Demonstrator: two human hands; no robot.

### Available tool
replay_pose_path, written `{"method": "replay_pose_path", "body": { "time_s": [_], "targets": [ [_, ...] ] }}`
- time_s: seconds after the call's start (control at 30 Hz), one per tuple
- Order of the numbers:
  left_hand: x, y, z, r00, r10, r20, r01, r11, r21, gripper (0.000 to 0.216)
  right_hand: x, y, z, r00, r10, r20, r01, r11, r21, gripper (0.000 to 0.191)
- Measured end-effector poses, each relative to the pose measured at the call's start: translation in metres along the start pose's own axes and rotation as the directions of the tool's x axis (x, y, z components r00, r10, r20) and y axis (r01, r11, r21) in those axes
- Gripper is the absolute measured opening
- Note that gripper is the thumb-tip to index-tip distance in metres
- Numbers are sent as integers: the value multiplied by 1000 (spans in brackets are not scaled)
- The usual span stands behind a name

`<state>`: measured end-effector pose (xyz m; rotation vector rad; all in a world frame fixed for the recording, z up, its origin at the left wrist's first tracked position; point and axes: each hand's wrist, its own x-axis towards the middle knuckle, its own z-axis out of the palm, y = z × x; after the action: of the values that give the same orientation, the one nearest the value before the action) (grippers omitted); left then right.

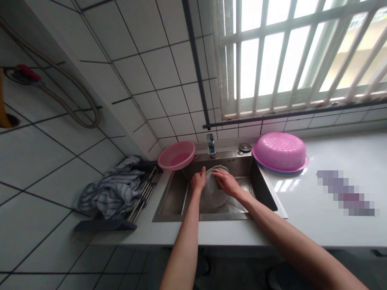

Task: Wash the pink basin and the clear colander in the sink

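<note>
A grey, finely striped cloth (211, 186) hangs between my two hands, over the metal sink (172, 197). My left hand (198, 180) is closed on the cloth's left edge, thumb upward. On the other side my right hand (227, 182) grips the cloth near its top, fingers lying over it. The cloth's lower part drops into the basin and blends with the sink bottom. Just behind the hands stands the faucet (211, 144); whether water runs cannot be made out.
A pink basin (177, 155) sits at the sink's back left corner. To the right is an upturned pink basket (281, 151) beside a round drain cover (245, 148). Left of the sink, a striped cloth (111, 189) lies on a metal rack (142, 201). A barred window (290, 52) is behind.
</note>
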<state>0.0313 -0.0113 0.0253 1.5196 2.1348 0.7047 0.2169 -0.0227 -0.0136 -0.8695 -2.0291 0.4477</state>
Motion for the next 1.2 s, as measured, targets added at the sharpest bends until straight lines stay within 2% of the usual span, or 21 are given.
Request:
{"method": "replay_pose_path", "body": {
  "time_s": [0.13, 0.2, 0.27, 0.33, 0.4, 0.5, 0.57, 0.63, 0.73, 0.8, 0.87, 0.97, 1.03, 1.07, 1.13, 1.2],
  "targets": [
    [7, -3, 1, 999, -18, 30, 21, 994, -112, 73, 3, -23, 7, 983, -165, 81, 163, 986, 34, 45],
    [9, -5, 1, 1000, -9, 25, 13, 986, -164, 75, 6, -26, 5, 978, -189, 90, 185, 981, 53, 44],
    [9, -7, 2, 1000, -7, 21, 11, 978, -209, 76, 8, -18, -1, 989, -141, 50, 138, 988, 64, 42],
    [10, -9, 4, 999, -20, 28, 27, 967, -255, 78, 8, -2, -10, 999, -26, -32, 28, 997, 74, 40],
    [11, -12, 7, 998, -40, 44, 51, 951, -305, 78, 7, 15, -18, 989, 107, -103, -97, 990, 98, 40],
    [11, -13, 11, 998, -42, 53, 59, 926, -373, 76, 5, 27, -22, 975, 191, -118, -175, 975, 134, 40],
    [10, -12, 13, 998, -39, 57, 60, 906, -420, 76, 4, 19, -19, 986, 147, -80, -137, 983, 122, 41],
    [9, -9, 12, 997, -31, 70, 59, 899, -435, 77, 4, 3, -14, 999, 50, -4, -50, 995, 91, 43],
    [7, -6, 9, 997, 3, 75, 26, 924, -383, 80, 5, -19, -7, 989, -83, 126, 74, 995, 73, 49],
    [6, -6, 6, 998, 5, 69, 21, 928, -372, 82, 6, -20, -9, 986, -99, 137, 88, 992, 87, 50],
    [6, -6, 5, 998, -16, 66, 41, 913, -406, 84, 8, -9, -14, 997, -45, 70, 38, 993, 108, 48],
    [5, -7, 6, 997, -36, 63, 61, 891, -449, 84, 8, 18, -25, 988, 144, -61, -135, 982, 136, 46],
    [5, -7, 8, 996, -33, 78, 64, 889, -454, 83, 7, 29, -28, 968, 234, -89, -221, 966, 135, 45],
    [5, -7, 8, 996, -30, 87, 67, 885, -460, 83, 6, 29, -27, 967, 238, -89, -227, 966, 123, 45],
    [5, -6, 9, 994, -27, 107, 76, 873, -482, 82, 4, 20, -20, 985, 161, -59, -156, 984, 81, 47],
    [5, -5, 9, 992, -34, 124, 90, 874, -478, 82, 3, 1, -11, 1000, 26, 12, -27, 999, 46, 51]
  ]
}}
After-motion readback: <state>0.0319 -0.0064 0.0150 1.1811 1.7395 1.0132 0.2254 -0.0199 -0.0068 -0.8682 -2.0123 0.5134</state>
